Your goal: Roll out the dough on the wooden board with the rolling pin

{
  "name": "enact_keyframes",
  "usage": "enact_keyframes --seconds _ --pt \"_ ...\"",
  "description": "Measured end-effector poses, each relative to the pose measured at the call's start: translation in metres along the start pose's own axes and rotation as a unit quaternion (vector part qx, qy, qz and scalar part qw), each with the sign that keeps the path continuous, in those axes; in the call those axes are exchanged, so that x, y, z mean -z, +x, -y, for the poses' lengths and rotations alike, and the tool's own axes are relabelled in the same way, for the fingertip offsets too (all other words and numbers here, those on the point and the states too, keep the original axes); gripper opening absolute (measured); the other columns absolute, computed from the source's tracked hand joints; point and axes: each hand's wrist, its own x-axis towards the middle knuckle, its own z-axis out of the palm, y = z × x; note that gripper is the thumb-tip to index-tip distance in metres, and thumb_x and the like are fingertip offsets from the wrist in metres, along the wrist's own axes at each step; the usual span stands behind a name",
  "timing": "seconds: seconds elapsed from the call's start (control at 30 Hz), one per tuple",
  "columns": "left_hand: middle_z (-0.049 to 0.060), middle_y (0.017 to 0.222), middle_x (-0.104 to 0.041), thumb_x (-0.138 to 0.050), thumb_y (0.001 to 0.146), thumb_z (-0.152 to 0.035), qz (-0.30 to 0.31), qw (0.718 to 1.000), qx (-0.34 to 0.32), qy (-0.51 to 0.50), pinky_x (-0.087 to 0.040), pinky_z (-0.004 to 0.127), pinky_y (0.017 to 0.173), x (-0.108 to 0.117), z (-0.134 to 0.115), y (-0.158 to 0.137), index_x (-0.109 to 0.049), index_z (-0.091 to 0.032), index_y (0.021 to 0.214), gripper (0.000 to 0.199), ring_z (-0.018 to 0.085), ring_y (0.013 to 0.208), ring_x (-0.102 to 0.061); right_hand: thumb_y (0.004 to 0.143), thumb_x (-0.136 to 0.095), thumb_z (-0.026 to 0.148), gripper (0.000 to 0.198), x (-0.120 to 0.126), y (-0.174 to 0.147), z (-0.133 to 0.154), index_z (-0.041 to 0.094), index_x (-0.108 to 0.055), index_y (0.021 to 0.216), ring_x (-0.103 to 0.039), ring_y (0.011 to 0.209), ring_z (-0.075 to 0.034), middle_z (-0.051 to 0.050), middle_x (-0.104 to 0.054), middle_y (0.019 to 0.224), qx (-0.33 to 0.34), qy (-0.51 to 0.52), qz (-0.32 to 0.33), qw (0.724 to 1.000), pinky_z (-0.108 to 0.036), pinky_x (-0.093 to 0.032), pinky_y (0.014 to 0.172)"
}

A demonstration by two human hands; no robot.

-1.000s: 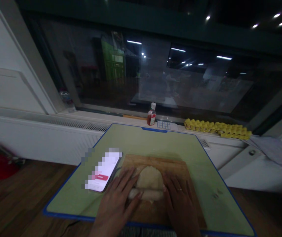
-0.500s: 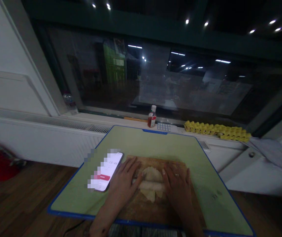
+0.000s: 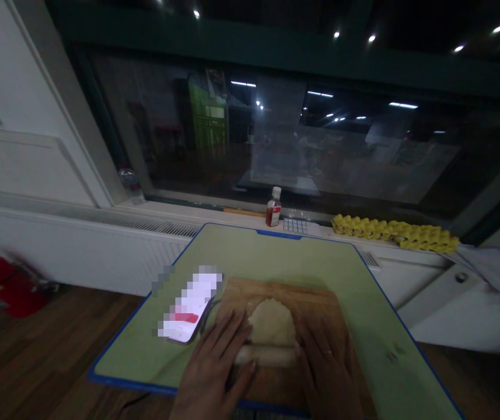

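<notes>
A flat, rounded sheet of pale dough (image 3: 271, 321) lies on the wooden board (image 3: 320, 297). Across the dough's near edge is a light rolling pin (image 3: 269, 356), only its middle showing. My left hand (image 3: 218, 363) rests over the pin's left end, fingers stretched forward and thumb on the near side. Over the other end lies my right hand (image 3: 327, 364), its fingers long and slightly apart, a ring on one of them. Both palms seem to press on the pin, neither wrapped round it; the ends are hidden beneath them.
The board sits on a green table (image 3: 258, 251) with a blue rim. A lit phone (image 3: 195, 303) lies left of the board. On the windowsill stand a small bottle (image 3: 273, 209) and a yellow egg carton (image 3: 394, 232). A radiator (image 3: 79, 245) runs along the wall.
Both hands and the rolling pin have moved back towards me, baring more of the dough, which now lies flatter on the board. The view has shifted slightly.
</notes>
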Motion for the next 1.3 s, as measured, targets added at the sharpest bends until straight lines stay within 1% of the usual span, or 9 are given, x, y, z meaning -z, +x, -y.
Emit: enact_keyframes --seconds 0.13,0.27,0.4,0.53,0.7,0.9,1.07,1.2,1.3 --pt "0.003 0.143 -0.057 -0.057 0.093 -0.043 0.02 0.999 0.031 -0.04 -0.049 0.051 0.102 -0.006 0.005 0.02 -0.058 -0.025 0.134 0.044 0.029 0.131 -0.053 0.099 -0.036 0.038 0.043 0.012 0.023 0.003 0.035 -0.052 0.14 -0.042 0.138 -0.028 0.001 -0.053 0.145 -0.027 0.019 0.041 0.999 -0.067 -0.021 0.115" --pt "0.006 0.131 -0.066 -0.056 0.094 -0.039 0.049 0.992 0.084 -0.082 -0.045 0.053 0.105 -0.014 0.01 0.049 -0.067 -0.023 0.123 0.035 0.028 0.121 -0.06 0.099 -0.037 0.028 0.039 0.018 0.046 0.004 0.032 -0.061 0.129 -0.045 0.135 -0.028 -0.002 -0.058 0.139 -0.035 0.039 0.053 0.997 -0.069 -0.013 0.115" --pt "0.007 0.125 -0.069 -0.054 0.095 -0.033 0.055 0.988 0.11 -0.092 -0.044 0.053 0.106 -0.017 0.013 0.066 -0.07 -0.021 0.117 0.03 0.028 0.116 -0.064 0.098 -0.04 0.024 0.035 0.021 0.058 0.004 0.03 -0.068 0.119 -0.049 0.131 -0.028 -0.002 -0.063 0.133 -0.055 0.062 0.056 0.995 -0.067 -0.014 0.116" --pt "0.006 0.137 -0.062 -0.052 0.095 -0.034 0.045 0.992 0.086 -0.077 -0.043 0.055 0.107 -0.012 0.01 0.054 -0.067 -0.024 0.123 0.033 0.029 0.126 -0.057 0.098 -0.039 0.027 0.038 0.018 0.048 0.004 0.03 -0.063 0.127 -0.048 0.133 -0.027 -0.002 -0.06 0.138 -0.035 0.05 0.048 0.997 -0.067 -0.012 0.116" --pt "0.003 0.145 -0.055 -0.056 0.093 -0.035 0.015 0.999 0.04 -0.034 -0.048 0.054 0.102 -0.004 0.0 0.015 -0.059 -0.028 0.132 0.04 0.029 0.132 -0.051 0.099 -0.034 0.038 0.047 0.007 0.014 0.004 0.032 -0.047 0.143 -0.044 0.136 -0.027 0.0 -0.052 0.145 -0.009 0.028 0.005 1.0 -0.065 -0.011 0.117" --pt "0.005 0.15 -0.049 -0.056 0.095 -0.035 -0.021 1.0 0.01 -0.006 -0.048 0.05 0.102 -0.004 -0.006 -0.006 -0.05 -0.024 0.141 0.048 0.03 0.14 -0.041 0.099 -0.032 0.041 0.049 0.004 0.0 0.003 0.029 -0.045 0.146 -0.043 0.138 -0.026 0.0 -0.05 0.147 0.01 0.023 -0.018 1.0 -0.061 -0.011 0.119" --pt "0.004 0.145 -0.055 -0.055 0.094 -0.036 0.018 0.998 0.039 -0.042 -0.046 0.054 0.103 -0.002 -0.002 0.016 -0.06 -0.026 0.132 0.039 0.03 0.133 -0.049 0.099 -0.034 0.038 0.045 0.009 0.019 0.004 0.031 -0.051 0.141 -0.044 0.136 -0.027 -0.001 -0.052 0.146 -0.013 0.023 0.023 0.999 -0.065 -0.01 0.117" --pt "0.005 0.139 -0.06 -0.056 0.093 -0.036 0.041 0.993 0.077 -0.075 -0.042 0.057 0.106 -0.005 0.002 0.044 -0.065 -0.026 0.126 0.035 0.03 0.127 -0.054 0.098 -0.038 0.027 0.04 0.013 0.041 0.004 0.032 -0.06 0.13 -0.048 0.133 -0.028 -0.003 -0.056 0.142 -0.01 0.015 0.042 0.999 -0.07 -0.001 0.115" --pt "0.006 0.13 -0.067 -0.055 0.094 -0.035 0.048 0.989 0.104 -0.093 -0.041 0.055 0.106 -0.011 0.006 0.06 -0.069 -0.024 0.118 0.029 0.03 0.122 -0.059 0.096 -0.04 0.019 0.039 0.015 0.056 0.003 0.03 -0.065 0.124 -0.05 0.131 -0.028 -0.004 -0.06 0.138 -0.021 0.013 0.048 0.999 -0.071 -0.002 0.114"
